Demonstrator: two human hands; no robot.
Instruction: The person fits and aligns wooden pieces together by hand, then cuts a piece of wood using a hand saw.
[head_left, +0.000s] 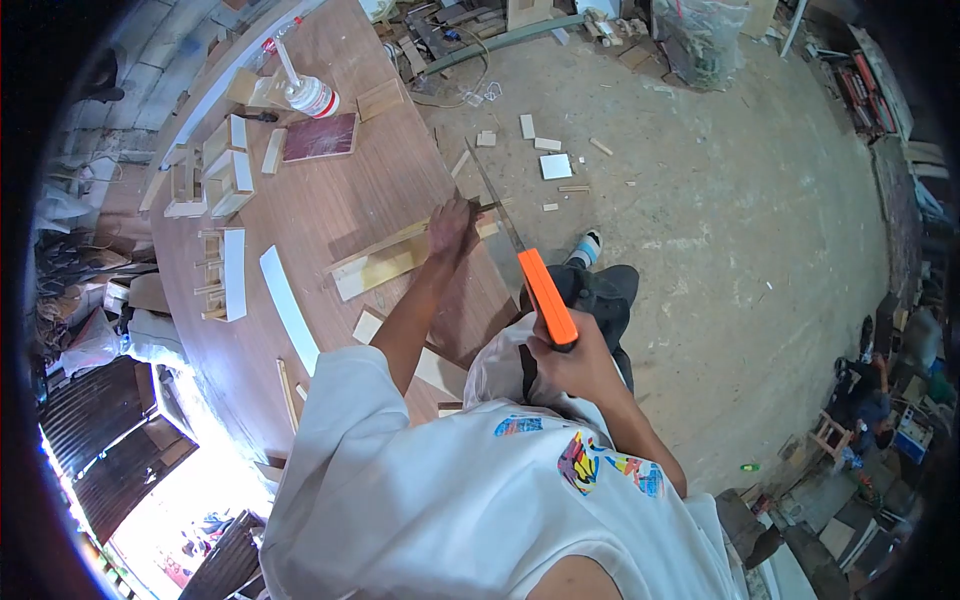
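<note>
My right hand (582,358) is closed around the orange handle of a handsaw (542,290). The saw's narrow blade points up and away, crossing a thin wooden strip (494,207) that juts past the table's edge. Holding that strip down is my left hand (452,230), its fingers wrapped over it on top of a pale wooden board (382,262). Part of the strip is hidden under the left hand. Whether the saw's teeth have entered the wood, I cannot tell.
On the brown table (385,165) are a white glue bottle (313,97), a dark red block (320,137), small wooden frames (228,172) and a long white strip (288,308). Several wood offcuts (555,166) lie on the concrete floor. A person (870,410) is at the far right.
</note>
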